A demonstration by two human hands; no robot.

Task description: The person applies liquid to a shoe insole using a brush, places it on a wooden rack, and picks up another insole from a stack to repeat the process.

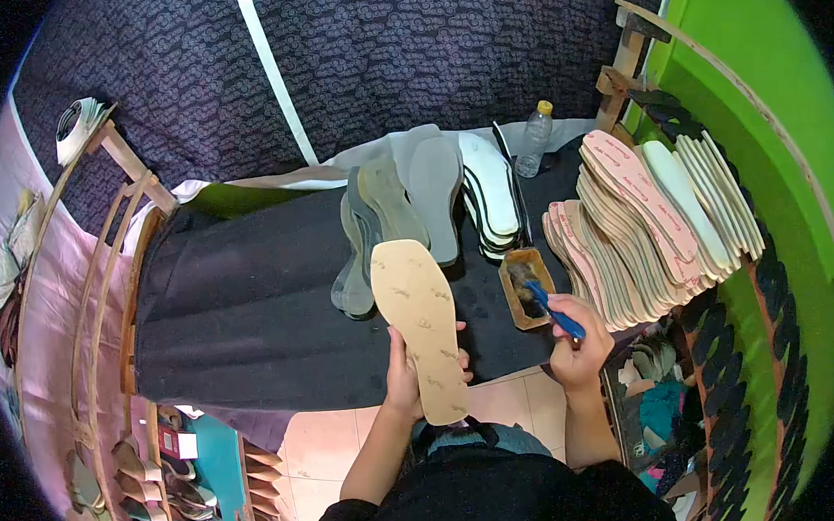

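Note:
A tan insole [418, 317] with a repeated brown print is in my left hand [402, 374]; the thumb lies along its left edge and the fingers wrap the right edge. My right hand [582, 346] is closed round the blue handle of a brush [564, 321]. The brush's bristle end is down in a small brownish tray [531, 322] with dark and greyish residue inside. Just beyond the insole, grey soles [434, 189] and olive-grey soles [390, 201] lie overlapping on the black cloth. White soles with black edges [489, 186] are piled behind the tray.
Fanned stacks of pink-topped insoles [635, 197] cover the table's right end. A clear bottle with a yellow cap [534, 143] stands at the back. Black cloth [240, 307] covers the table. Wooden rails [102, 277] rise at the left, above shelves of shoe parts [189, 499].

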